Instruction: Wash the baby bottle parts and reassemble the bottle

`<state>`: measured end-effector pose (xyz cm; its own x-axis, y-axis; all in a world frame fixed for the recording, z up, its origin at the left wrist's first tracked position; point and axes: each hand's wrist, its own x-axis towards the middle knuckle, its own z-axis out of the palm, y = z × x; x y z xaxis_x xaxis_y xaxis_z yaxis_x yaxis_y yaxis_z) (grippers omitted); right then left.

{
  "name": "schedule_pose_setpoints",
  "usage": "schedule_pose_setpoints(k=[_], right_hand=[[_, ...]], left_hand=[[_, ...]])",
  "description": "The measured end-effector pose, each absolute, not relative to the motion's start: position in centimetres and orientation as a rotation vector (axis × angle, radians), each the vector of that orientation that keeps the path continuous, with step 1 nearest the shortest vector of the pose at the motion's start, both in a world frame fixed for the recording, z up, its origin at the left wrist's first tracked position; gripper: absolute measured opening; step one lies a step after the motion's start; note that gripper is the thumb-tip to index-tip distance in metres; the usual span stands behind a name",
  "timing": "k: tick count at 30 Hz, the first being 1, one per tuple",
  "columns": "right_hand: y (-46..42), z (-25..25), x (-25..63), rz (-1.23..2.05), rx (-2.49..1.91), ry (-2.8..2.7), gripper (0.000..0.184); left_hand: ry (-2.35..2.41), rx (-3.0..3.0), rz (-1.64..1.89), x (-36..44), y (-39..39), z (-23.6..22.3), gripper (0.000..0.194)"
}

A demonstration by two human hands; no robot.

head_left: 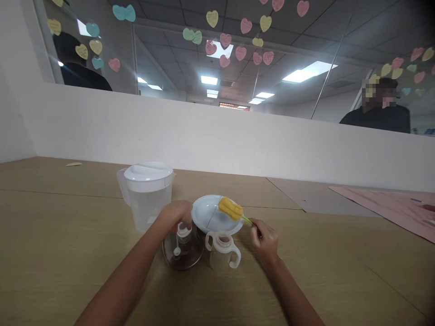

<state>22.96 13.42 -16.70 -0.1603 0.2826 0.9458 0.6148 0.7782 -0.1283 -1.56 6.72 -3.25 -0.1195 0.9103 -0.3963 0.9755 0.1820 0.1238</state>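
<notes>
My left hand (178, 215) bends down over a dark see-through bowl (185, 261), its fingers closed at a white bottle lid (184, 231). A straw with a small weighted end (177, 251) hangs beside that lid. My right hand (265, 237) is closed around the thin green handle of a yellow sponge brush (231, 208). The brush head lies over the right side of a white bowl (205, 213). In front of this bowl stands a clear baby bottle (222, 256), upright and lidless, with two white handles.
A clear plastic pitcher (149, 199) with a white lid stands to the left. Grey (306, 197) and pink (384, 206) sheets lie at the right, where a person's hand (428, 207) shows. Behind the table (84, 226) is a white wall (217, 140) with windows above.
</notes>
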Motion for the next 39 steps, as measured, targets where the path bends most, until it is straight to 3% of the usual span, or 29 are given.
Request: schedule_pose_setpoints(k=[8, 14, 17, 20, 24, 30, 39], right_hand=[[13.7, -16.9, 23.0, -0.371, -0.748, -1.767, 0.023], [14.1, -17.3, 23.1, -0.339, -0.855, -1.768, 0.024], [14.3, -17.4, 23.1, -0.306, -0.889, -1.784, 0.026], [14.4, -17.6, 23.1, -0.286, -0.912, -1.775, 0.027], [14.4, -17.6, 23.0, -0.265, -0.938, -1.732, 0.025], [14.2, -17.5, 23.0, -0.192, -0.965, -1.741, 0.025], [14.4, -16.8, 22.6, -0.168, -0.985, -1.622, 0.033]], left_hand=[[2.187, 1.741, -0.359, 0.2, 6.7, -4.5, 0.011], [2.201, 2.134, -0.121, 2.0, 4.3, -2.0, 0.024], [1.917, 2.390, 0.092, 3.3, 3.0, -1.4, 0.035], [1.604, 2.505, 0.037, 4.5, 2.3, -1.9, 0.047], [1.447, 2.610, -0.149, 5.4, 2.8, -3.0, 0.041], [1.387, 2.522, -0.103, 4.9, 3.9, -3.8, 0.037], [1.293, 2.504, 0.327, 2.2, 2.1, 0.2, 0.053]])
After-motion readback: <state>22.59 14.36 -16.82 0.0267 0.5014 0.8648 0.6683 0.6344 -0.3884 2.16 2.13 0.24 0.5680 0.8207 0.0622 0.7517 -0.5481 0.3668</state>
